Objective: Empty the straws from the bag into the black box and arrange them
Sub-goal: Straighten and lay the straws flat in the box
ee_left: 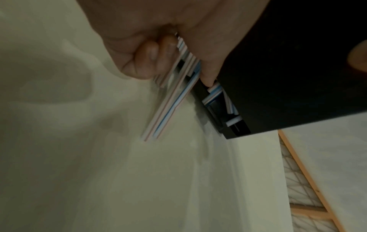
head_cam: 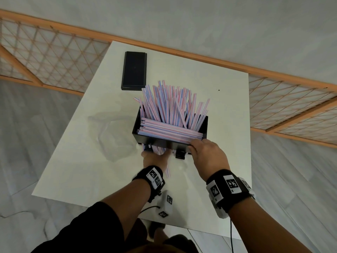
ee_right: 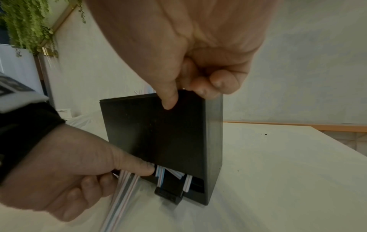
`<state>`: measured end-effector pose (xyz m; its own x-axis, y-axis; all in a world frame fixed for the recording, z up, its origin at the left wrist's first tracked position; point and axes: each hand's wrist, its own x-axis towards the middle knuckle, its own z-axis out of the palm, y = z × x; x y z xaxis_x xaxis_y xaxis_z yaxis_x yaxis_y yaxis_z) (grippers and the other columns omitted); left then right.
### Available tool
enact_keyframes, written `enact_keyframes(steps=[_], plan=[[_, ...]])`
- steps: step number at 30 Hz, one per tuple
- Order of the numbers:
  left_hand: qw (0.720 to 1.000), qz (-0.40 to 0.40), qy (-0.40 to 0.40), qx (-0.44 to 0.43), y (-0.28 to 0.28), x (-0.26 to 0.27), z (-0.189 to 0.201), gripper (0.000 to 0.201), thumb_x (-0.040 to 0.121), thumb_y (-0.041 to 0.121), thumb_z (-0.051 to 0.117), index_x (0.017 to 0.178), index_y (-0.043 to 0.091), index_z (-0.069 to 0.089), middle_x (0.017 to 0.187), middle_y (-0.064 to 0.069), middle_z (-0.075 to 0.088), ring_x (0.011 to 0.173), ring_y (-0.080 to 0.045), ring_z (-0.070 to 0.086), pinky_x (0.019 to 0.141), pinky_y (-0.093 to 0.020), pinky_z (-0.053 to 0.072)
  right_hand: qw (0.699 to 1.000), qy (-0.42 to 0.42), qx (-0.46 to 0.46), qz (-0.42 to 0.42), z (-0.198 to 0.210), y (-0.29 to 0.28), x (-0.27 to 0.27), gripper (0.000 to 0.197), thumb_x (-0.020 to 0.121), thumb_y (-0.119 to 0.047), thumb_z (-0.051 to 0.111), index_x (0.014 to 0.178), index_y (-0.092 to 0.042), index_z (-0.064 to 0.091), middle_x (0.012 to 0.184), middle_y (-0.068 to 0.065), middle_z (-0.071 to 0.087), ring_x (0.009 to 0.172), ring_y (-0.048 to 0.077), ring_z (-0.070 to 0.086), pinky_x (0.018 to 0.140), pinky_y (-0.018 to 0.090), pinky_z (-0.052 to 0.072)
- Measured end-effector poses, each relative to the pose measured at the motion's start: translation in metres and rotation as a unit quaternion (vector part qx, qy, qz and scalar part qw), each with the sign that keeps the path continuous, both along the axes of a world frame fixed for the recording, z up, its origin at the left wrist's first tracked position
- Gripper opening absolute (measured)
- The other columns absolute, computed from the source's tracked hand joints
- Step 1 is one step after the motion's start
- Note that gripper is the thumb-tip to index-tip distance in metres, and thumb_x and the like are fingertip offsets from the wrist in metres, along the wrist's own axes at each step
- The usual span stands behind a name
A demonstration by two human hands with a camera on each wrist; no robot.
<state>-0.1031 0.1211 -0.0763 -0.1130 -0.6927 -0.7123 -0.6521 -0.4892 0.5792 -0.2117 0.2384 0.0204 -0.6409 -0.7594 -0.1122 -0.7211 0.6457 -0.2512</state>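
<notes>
Standing upright near the middle of the white rectangular table (head_cam: 209,99), well in from every edge, with bare tabletop to the right and behind: tall black rectangular box (ee_right: 158,133), open at the top and slotted low on its near face. Crammed with thin pink-and-blue striped paper straws (head_cam: 169,106), most leaning and fanning above the rim, one neat layer lying crosswise at the front. Gripped at the top right corner by the right hand (head_cam: 206,154), thumb on the near face, fingers curled over the rim. Pinched at the bottom slot by the left hand (ee_right: 65,175), a few straws pulled out between thumb and curled fingers. Crumpled clear plastic bag (head_cam: 109,132) just left; flat black lid (head_cam: 134,70) farther back.
</notes>
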Motion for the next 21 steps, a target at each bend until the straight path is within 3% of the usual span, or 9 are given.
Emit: enact_keyframes(steps=[4, 6, 8, 12, 16, 18, 21], plan=[[0.997, 0.035, 0.07, -0.03, -0.005, -0.004, -0.008, 0.064, 0.083, 0.029, 0.084, 0.135, 0.007, 0.056, 0.123, -0.007, 0.064, 0.11, -0.027, 0.062, 0.085, -0.024, 0.04, 1.0, -0.003, 0.013, 0.008, 0.0, -0.002, -0.001, 0.021, 0.101, -0.032, 0.052, 0.094, -0.018, 0.065, 0.086, 0.004, 0.064, 0.08, 0.03, 0.058, 0.059, 0.031, 0.038], [0.994, 0.052, 0.093, -0.007, -0.008, -0.004, -0.014, 0.046, 0.085, 0.028, 0.083, 0.121, 0.004, 0.067, 0.107, -0.007, 0.068, 0.093, -0.025, 0.061, 0.081, -0.026, 0.041, 1.0, -0.004, 0.013, 0.011, 0.0, -0.003, -0.002, 0.021, 0.102, -0.032, 0.052, 0.093, -0.017, 0.064, 0.085, 0.005, 0.064, 0.079, 0.031, 0.059, 0.059, 0.032, 0.04], [0.994, 0.052, 0.093, 0.024, -0.012, -0.003, -0.02, 0.041, 0.085, 0.037, 0.082, 0.103, 0.001, 0.072, 0.091, -0.01, 0.07, 0.081, -0.027, 0.061, 0.076, -0.03, 0.045, 1.0, -0.002, 0.024, 0.015, 0.0, -0.004, -0.003, 0.022, 0.102, -0.033, 0.05, 0.094, -0.017, 0.063, 0.087, 0.005, 0.065, 0.08, 0.031, 0.06, 0.06, 0.033, 0.043], [0.996, -0.043, 0.069, 0.04, -0.017, -0.002, -0.024, 0.042, 0.092, 0.049, 0.069, 0.07, 0.014, 0.063, 0.068, -0.004, 0.058, 0.072, -0.027, 0.056, 0.081, -0.042, 0.054, 0.999, 0.0, 0.037, 0.014, 0.0, -0.006, -0.002, 0.023, 0.103, -0.035, 0.047, 0.093, -0.019, 0.06, 0.089, 0.004, 0.066, 0.08, 0.031, 0.06, 0.061, 0.036, 0.049], [0.99, -0.101, 0.087, 0.034, -0.019, -0.004, -0.02, 0.034, 0.101, 0.037, 0.059, 0.079, 0.016, 0.073, 0.071, -0.004, 0.062, 0.063, -0.022, 0.054, 0.066, -0.029, 0.045, 0.999, 0.006, 0.039, 0.001, 0.0, -0.008, 0.001, 0.023, 0.103, -0.035, 0.047, 0.092, -0.02, 0.06, 0.088, 0.003, 0.065, 0.08, 0.031, 0.06, 0.061, 0.036, 0.05], [0.986, -0.146, 0.072, 0.037, -0.016, -0.003, -0.02, 0.037, 0.103, 0.033, 0.054, 0.074, 0.017, 0.071, 0.076, -0.003, 0.067, 0.058, -0.018, 0.054, 0.056, -0.026, 0.043, 0.999, 0.009, 0.035, -0.004, 0.001, -0.008, 0.002, 0.023, 0.103, -0.035, 0.047, 0.091, -0.02, 0.06, 0.087, 0.003, 0.065, 0.078, 0.031, 0.06, 0.061, 0.036, 0.051], [0.971, -0.218, 0.041, 0.089, -0.005, 0.005, -0.021, 0.036, 0.106, 0.022, 0.047, 0.075, 0.015, 0.066, 0.08, 0.0, 0.069, 0.055, -0.012, 0.052, 0.052, -0.022, 0.042, 0.999, 0.014, 0.029, -0.01, 0.0, -0.008, 0.003, 0.023, 0.102, -0.035, 0.049, 0.09, -0.02, 0.06, 0.086, 0.003, 0.065, 0.077, 0.032, 0.061, 0.059, 0.038, 0.053]])
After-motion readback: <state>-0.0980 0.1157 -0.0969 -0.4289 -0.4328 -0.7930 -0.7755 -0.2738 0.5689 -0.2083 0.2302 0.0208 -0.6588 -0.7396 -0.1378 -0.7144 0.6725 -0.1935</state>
